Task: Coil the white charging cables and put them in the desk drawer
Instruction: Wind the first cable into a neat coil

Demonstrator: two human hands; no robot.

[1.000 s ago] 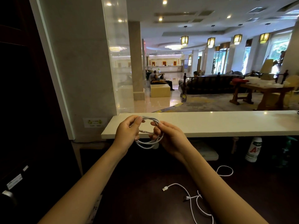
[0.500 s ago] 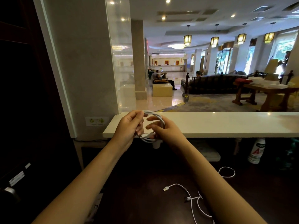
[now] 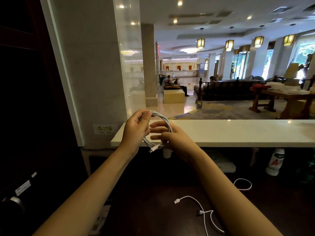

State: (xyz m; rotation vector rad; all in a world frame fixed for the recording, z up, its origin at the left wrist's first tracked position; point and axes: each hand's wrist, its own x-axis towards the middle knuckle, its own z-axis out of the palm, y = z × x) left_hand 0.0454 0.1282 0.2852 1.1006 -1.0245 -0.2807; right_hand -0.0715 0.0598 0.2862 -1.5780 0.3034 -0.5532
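Nearest us, at five o'clock, a loose white cable (image 3: 202, 212) sprawls on the dark counter (image 3: 153, 201). Farther out, at twelve, our left hand (image 3: 136, 132) curls its fingers (image 3: 144, 116) round the left side of the coiled cable (image 3: 164, 119), while our right hand (image 3: 177, 138) pinches the lower loops beside the dangling plug. Beyond runs a white ledge (image 3: 238, 132).

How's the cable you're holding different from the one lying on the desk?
The held cable is wound into loops, raised between the left hand and right hand; the desk cable sprawls uncoiled on the dark desk, untouched. Both are thin and white.
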